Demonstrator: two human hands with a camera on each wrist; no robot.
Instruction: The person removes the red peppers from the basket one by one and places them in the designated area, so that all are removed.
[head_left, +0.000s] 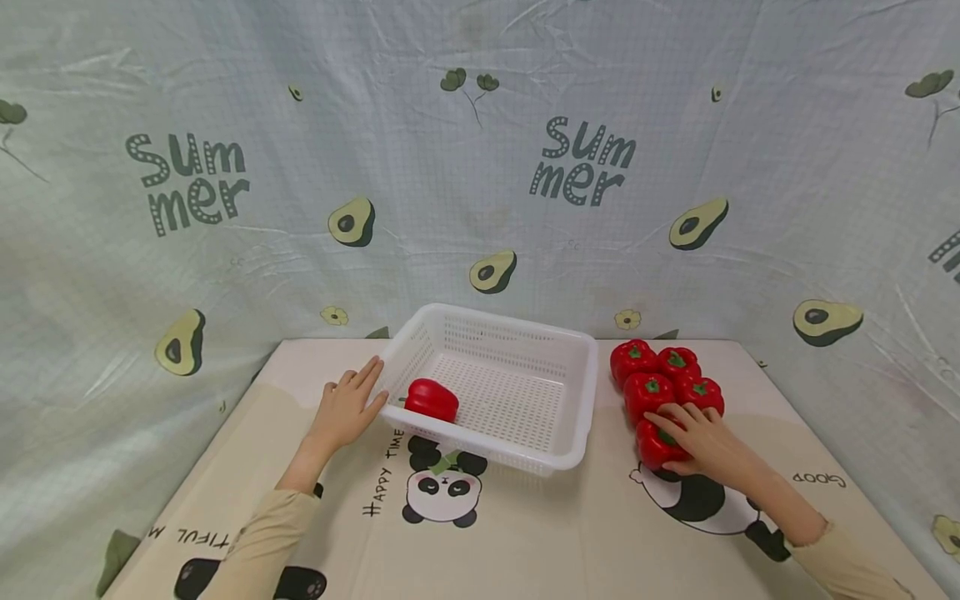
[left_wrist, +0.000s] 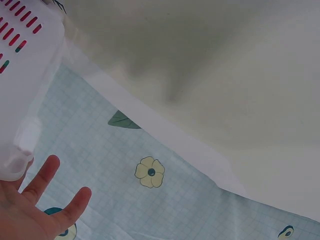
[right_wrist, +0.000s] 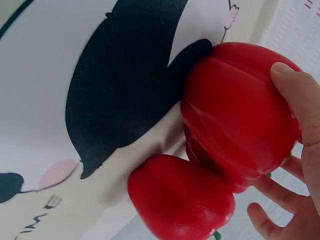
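A white perforated plastic basket (head_left: 510, 454) stands mid-table, with one red bell pepper (head_left: 432, 399) lying on its side at its near left. My left hand (head_left: 347, 408) touches the basket's left rim, its fingers fairly straight; in the left wrist view the fingers (left_wrist: 75, 207) are spread beside the basket corner. On the right, my right hand (head_left: 701, 442) grips the nearest red bell pepper (head_left: 654, 446) of a cluster. The right wrist view shows the thumb on one side of this pepper (right_wrist: 240, 105) and fingers partly hidden on the other.
Several more red bell peppers (head_left: 648, 392) stand close together just beyond my right hand, stems up. The table (head_left: 525, 533) wears a cream cloth printed with pandas. A pale curtain (head_left: 420, 167) with avocados and lettering hangs behind and at both sides.
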